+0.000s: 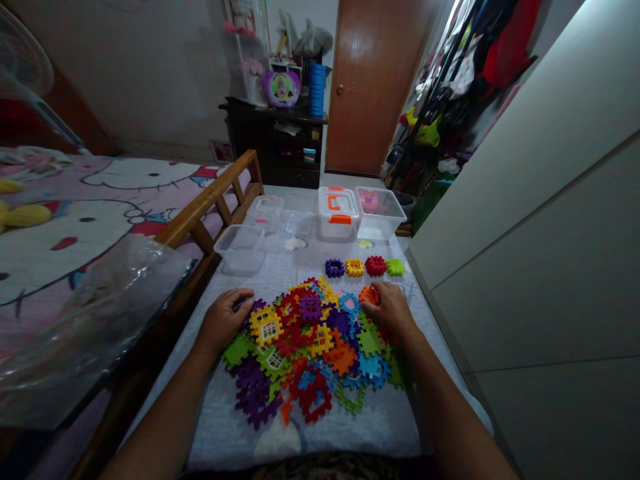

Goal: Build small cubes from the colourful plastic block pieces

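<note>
A heap of colourful interlocking plastic building blocks (300, 333) lies spread on the cloth in front of me. At its upper right edge my right hand (393, 308) has its fingers closed on an orange block (369, 295). My left hand (226, 321) rests at the heap's left edge, beside a purple block, thumb and forefinger apart and nothing visible in them. Beyond the heap stand a dark purple block (335, 268), a yellow block (355, 267), a red block (375, 265) and a lime green block (395, 267) in a row.
Behind the row are an open clear box (383, 217), a lidded box with orange clips (337, 230), and an open container (240, 250) at left. A wooden bed rail (210, 200) and crumpled plastic bag (100, 320) border the left; a white cabinet (540, 233) borders the right.
</note>
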`<action>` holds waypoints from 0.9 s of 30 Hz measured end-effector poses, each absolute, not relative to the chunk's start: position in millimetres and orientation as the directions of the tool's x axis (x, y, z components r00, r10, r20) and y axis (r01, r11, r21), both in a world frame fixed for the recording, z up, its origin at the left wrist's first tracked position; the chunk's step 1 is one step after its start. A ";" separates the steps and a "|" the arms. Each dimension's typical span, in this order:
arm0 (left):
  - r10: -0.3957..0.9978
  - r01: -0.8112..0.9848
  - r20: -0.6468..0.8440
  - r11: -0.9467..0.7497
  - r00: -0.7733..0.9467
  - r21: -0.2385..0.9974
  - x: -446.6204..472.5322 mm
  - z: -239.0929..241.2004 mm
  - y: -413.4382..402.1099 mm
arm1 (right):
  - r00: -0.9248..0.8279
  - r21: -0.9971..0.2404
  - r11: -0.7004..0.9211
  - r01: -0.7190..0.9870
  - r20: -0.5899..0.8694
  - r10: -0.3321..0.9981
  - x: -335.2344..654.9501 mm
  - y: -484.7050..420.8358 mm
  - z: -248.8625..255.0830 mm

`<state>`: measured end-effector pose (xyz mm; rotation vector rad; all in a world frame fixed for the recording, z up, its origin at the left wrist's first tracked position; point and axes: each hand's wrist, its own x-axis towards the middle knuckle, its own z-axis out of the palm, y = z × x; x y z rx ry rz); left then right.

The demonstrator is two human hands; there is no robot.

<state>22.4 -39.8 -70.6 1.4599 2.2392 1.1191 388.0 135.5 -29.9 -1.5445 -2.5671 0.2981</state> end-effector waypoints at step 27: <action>0.843 0.686 0.265 0.158 -0.468 0.710 19.1 -78.1 -41.8 | -0.731 -0.184 0.725 0.664 0.046 0.681 268.6 177.1 5.2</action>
